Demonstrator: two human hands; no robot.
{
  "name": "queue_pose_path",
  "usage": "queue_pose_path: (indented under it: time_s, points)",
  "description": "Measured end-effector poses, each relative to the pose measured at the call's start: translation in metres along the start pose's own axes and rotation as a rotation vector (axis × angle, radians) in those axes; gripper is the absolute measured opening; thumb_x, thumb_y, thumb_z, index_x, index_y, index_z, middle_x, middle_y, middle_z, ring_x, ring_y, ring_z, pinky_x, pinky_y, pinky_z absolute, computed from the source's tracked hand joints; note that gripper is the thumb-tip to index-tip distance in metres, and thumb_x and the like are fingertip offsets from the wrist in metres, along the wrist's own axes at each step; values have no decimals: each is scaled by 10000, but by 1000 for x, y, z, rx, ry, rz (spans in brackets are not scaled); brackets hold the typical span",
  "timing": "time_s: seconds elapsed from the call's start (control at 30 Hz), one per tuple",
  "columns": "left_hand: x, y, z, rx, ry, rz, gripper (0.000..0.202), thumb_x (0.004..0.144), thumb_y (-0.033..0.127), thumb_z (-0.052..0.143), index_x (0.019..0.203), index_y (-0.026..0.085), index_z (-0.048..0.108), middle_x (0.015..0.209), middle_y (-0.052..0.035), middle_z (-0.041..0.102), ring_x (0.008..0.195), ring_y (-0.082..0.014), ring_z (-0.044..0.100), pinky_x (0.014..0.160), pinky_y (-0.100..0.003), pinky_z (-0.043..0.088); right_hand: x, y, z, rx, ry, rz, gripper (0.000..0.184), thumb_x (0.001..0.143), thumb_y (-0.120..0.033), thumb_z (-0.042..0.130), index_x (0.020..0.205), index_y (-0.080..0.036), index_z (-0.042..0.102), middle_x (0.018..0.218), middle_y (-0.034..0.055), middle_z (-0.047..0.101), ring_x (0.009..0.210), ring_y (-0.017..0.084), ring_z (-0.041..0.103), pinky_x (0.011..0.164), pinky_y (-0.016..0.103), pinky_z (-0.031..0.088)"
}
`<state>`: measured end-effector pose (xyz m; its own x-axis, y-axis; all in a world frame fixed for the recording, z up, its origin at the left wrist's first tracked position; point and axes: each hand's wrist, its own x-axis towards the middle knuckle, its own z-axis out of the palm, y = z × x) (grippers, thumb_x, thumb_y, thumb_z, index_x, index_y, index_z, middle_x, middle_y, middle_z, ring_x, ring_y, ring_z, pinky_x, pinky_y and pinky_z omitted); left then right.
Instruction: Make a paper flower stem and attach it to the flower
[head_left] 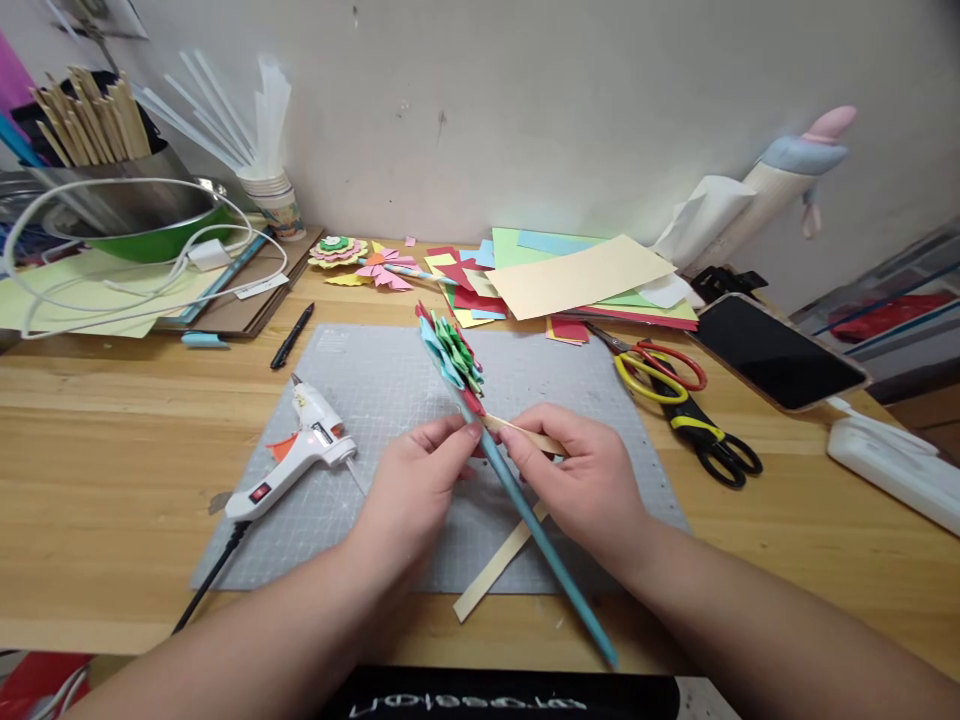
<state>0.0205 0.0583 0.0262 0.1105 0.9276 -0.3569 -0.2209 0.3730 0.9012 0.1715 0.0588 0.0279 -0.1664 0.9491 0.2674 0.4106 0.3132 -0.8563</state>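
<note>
My left hand (427,465) pinches the upper end of a blue-green paper flower stem (559,567), just under its bloom. The paper flower (454,358) has layered light blue, green and red petals and tilts up to the left. Between the thumb and fingers of my right hand (585,470) is a cream paper strip (532,436), whose left end meets the stem beside my left thumb. A second cream strip (495,572) lies below on the grey cutting mat (420,560), partly behind the stem. The stem's lower end reaches over the table's near edge.
A white glue gun (300,455) lies left on the mat, its cord running forward. Two pairs of scissors (686,400) and a phone (780,350) lie right. Behind are coloured paper sheets (585,275) and finished paper flowers (382,265). A black pen (292,336) rests left of the mat.
</note>
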Motion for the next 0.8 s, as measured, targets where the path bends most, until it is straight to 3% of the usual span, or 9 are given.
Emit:
queue_pose_path:
  time_s: [0.33,0.5,0.67,0.8]
  points:
    - [1,-2,-3,-32,-34,25,194,725,360,724,705,171,687,711,-8,638,666,-109,539,670,-247,405,-4,-5,-3,-22,-81,-141,196,891,-219,540,736,-226,661,656,-13,619,616,131,557,590,265,431]
    - [-3,-3,1,-227,7,-45,209,656,335,789,699,147,708,680,-6,645,639,-88,525,645,-224,398,-5,-6,-3,-20,-82,-156,171,896,-213,536,779,-211,661,681,1,635,633,136,577,603,274,449]
    - [-3,-9,4,-469,-140,-184,180,741,325,736,756,146,720,722,-24,657,694,-90,545,674,-211,426,-6,-8,-1,-20,-73,-163,180,893,-192,526,789,-216,670,719,18,661,663,153,599,633,293,472]
    - [-4,-6,4,-503,-187,-166,182,774,323,708,813,147,730,722,-30,656,690,-89,543,654,-199,431,-7,-10,0,38,-66,-119,175,885,-201,533,787,-222,675,727,20,664,692,167,610,656,306,484]
